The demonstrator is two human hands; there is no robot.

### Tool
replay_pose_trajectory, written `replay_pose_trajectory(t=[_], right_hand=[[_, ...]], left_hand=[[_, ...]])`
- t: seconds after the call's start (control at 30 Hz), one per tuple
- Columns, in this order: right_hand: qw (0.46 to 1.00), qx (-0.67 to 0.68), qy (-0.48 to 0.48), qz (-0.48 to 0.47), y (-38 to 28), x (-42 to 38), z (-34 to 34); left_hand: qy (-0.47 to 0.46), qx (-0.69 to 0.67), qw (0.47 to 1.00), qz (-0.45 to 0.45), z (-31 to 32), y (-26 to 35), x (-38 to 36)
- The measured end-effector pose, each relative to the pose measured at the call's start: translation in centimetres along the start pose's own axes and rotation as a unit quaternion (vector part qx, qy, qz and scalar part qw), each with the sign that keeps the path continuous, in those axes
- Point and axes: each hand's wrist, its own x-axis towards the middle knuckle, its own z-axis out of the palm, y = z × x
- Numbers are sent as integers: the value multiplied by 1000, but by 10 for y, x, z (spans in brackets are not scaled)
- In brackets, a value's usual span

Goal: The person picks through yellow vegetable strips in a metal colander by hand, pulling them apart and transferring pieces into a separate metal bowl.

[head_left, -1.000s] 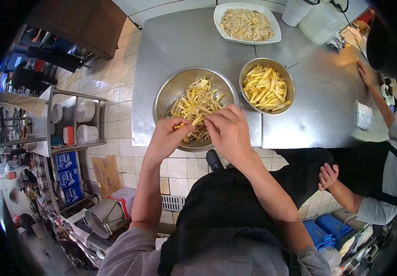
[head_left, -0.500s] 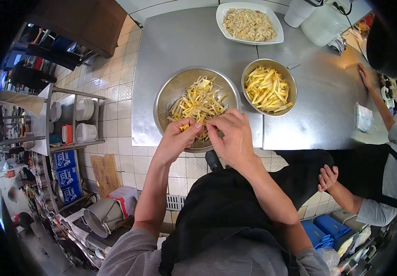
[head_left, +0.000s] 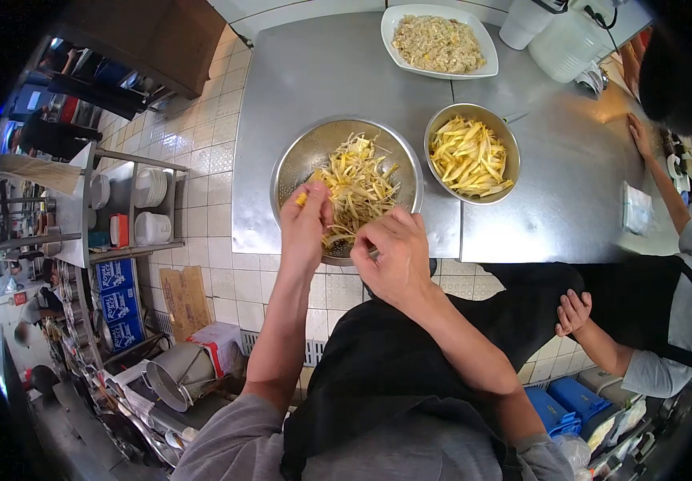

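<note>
lifting my left hand over the colander, pinched on a yellow strip; a second ago it was lower. my right hand pinches shreds at the near rim, so sorting continues.

On the steel table before me sits the colander, holding shredded strips. To its right stands a bowl of cut sticks; behind that, a dish of rice. My left hand and right hand are over the colander's near rim. A co-worker's hand rests on the table at far right.
</note>
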Motion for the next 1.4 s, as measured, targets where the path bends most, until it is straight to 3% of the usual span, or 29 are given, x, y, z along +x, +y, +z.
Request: replay_pose_trajectory(t=[0.1, 0.17, 0.3, 0.53, 0.7, 0.77, 0.83, 0.93, 1.17, 1.27, 1.3, 1.4], right_hand=[[1000, -29, 12, 5, 9, -6, 1], [997, -74, 13, -5, 15, -5, 0], [989, -146, 13, -19, 22, -4, 2], [990, -138, -4, 5, 27, -5, -6], [993, -116, 22, -1, 31, -13, -3], [993, -119, 24, 2, 31, -16, 0], [995, -103, 14, -1, 30, -16, -2], [996, -88, 9, -12, 32, -19, 0], [997, -58, 38, -15, 31, -13, 2], [996, -79, 41, -9, 35, -11, -1], [996, -74, 38, -12, 37, -11, 1], [994, -99, 31, -21, 41, -9, 0]], left_hand=[[-6, 1, 999, 34, -6, 12, 9], [3, -51, 998, -24, -2, 25, 8], [-107, -131, 982, -88, 5, 37, 17], [-139, -132, 975, -110, 63, 56, 23], [-220, 48, 969, -104, 113, 47, 46], [-236, 54, 965, -102, 144, 35, 53], [-270, 131, 953, -34, 168, 30, 54], [-257, 216, 942, -3, 178, 47, 46], [-191, 173, 962, 87, 75, 86, 56], [-97, 296, 941, 135, 18, 83, 43], [-90, 297, 941, 134, 4, 79, 38], [-86, 456, 876, 128, -19, 61, 20]])
